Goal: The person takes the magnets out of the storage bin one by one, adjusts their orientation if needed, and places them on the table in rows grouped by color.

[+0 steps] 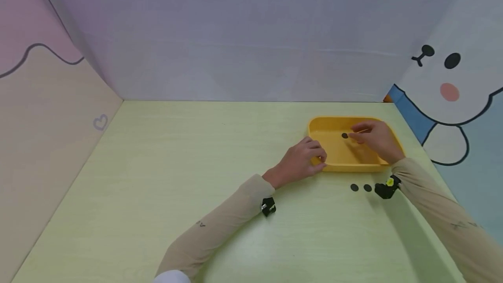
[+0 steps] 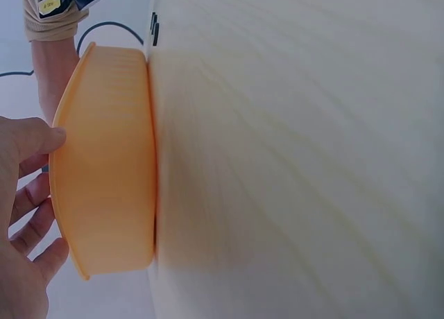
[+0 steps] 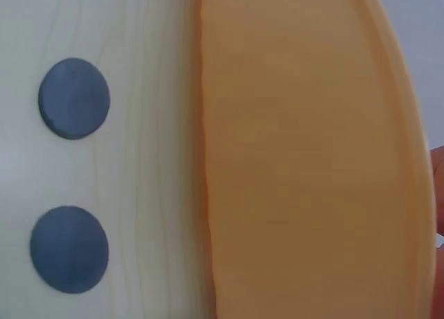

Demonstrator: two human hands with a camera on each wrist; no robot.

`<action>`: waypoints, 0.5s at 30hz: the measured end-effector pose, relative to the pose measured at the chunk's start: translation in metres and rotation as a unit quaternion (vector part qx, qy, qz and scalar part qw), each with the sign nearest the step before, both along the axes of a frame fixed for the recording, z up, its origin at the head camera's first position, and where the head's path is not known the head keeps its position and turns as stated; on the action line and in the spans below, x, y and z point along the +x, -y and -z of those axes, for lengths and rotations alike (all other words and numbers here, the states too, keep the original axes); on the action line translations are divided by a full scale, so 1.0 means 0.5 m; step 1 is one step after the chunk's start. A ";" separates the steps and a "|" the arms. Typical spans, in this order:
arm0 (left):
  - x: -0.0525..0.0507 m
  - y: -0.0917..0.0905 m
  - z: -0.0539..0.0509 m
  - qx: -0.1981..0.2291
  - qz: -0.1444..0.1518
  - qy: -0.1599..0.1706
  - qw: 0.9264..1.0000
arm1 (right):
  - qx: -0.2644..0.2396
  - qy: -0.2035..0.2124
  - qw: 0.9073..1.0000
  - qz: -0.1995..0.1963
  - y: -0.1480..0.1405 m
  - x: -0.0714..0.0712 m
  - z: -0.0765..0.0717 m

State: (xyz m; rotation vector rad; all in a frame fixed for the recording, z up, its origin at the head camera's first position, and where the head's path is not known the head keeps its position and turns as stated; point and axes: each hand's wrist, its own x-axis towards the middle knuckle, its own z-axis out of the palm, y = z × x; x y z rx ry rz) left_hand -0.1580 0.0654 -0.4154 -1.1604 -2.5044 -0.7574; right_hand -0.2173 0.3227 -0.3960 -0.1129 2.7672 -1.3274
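Observation:
A yellow tray (image 1: 338, 168) stands at the right of the table. My left hand (image 1: 299, 160) grips its near-left corner; in the left wrist view the thumb (image 2: 43, 139) and fingers lie along the tray's rim (image 2: 54, 142). Over the tray is my right hand (image 1: 375, 138), its thumb and index finger slightly apart. A small black disc (image 1: 344, 135) appears just beyond the thumb tip; whether it is in the air or on the tray floor is unclear. Two more black discs, one left (image 1: 354, 187) and one right (image 1: 367, 188), lie on the table before the tray.
The pale green table (image 1: 177, 165) extends left of the tray. A lilac back wall (image 1: 251, 56) and a printed right wall (image 1: 471, 112) border it. Each wrist wears a small black camera, the left one (image 1: 268, 207) hanging low beside the sleeve.

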 end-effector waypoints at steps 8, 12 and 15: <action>-0.001 -0.004 0.001 -0.002 -0.003 0.001 1.000 | 0.019 -0.001 1.000 -0.006 -0.001 -0.012 0.017; 0.001 -0.002 0.001 -0.005 -0.006 0.001 1.000 | 0.038 0.011 0.999 0.004 0.005 -0.019 0.025; 0.000 -0.002 0.001 -0.006 -0.006 0.000 1.000 | 0.047 0.019 0.999 0.012 0.011 -0.025 0.029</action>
